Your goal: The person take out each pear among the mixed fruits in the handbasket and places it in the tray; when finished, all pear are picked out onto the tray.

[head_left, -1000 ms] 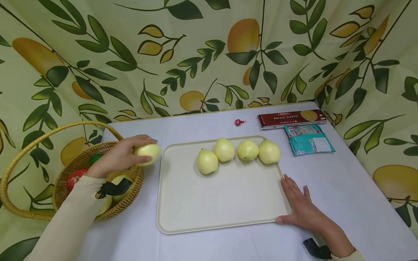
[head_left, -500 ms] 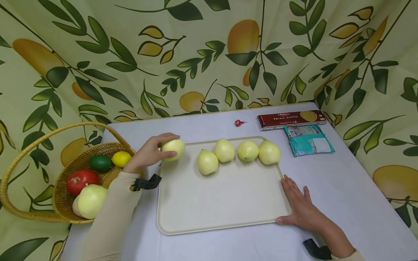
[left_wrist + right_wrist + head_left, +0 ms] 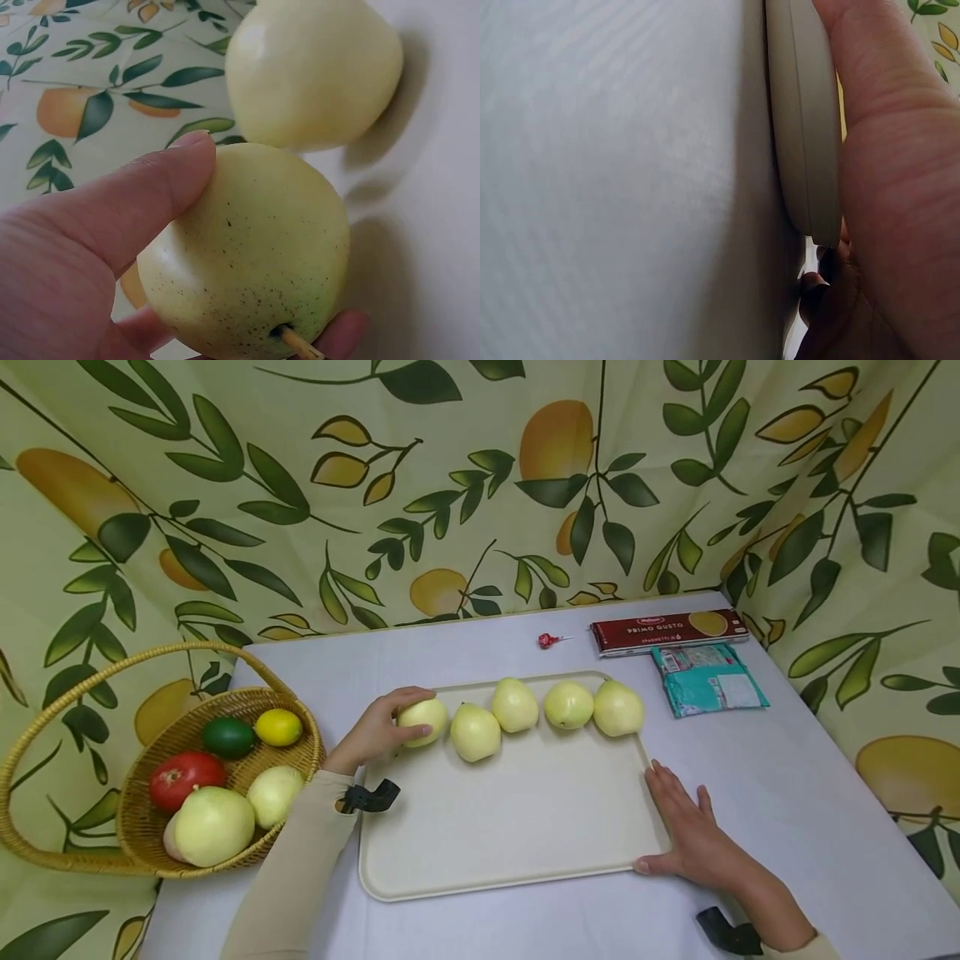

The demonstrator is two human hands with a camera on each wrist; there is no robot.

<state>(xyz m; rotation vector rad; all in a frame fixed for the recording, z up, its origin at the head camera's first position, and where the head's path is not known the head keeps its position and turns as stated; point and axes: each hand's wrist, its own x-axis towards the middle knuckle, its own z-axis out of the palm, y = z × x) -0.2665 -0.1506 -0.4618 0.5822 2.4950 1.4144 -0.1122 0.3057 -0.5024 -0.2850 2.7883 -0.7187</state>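
Observation:
My left hand (image 3: 378, 728) holds a pale yellow-green pear (image 3: 423, 723) over the back left of the beige tray (image 3: 510, 827), thumb on one side and fingers round the other. In the left wrist view the pear's stem (image 3: 300, 342) points down, and a neighbouring pear (image 3: 311, 71) lies close by. That neighbour is the leftmost pear (image 3: 476, 732) of several in a row along the tray's back edge. My right hand (image 3: 693, 835) rests against the tray's right edge near its front corner, fingers extended, with the thumb at the front rim.
At the left stands a handled wicker basket (image 3: 135, 835) with a red fruit (image 3: 186, 782), a dark green fruit (image 3: 228, 737), a lemon (image 3: 278, 727) and pears (image 3: 214, 827). Back right lie a spaghetti pack (image 3: 667, 632), a teal packet (image 3: 708, 681) and a red lollipop (image 3: 548, 641).
My left hand has carried the pear rightward from beside the basket, over the tray, up to the row of pears. The right hand has stayed at the tray's edge.

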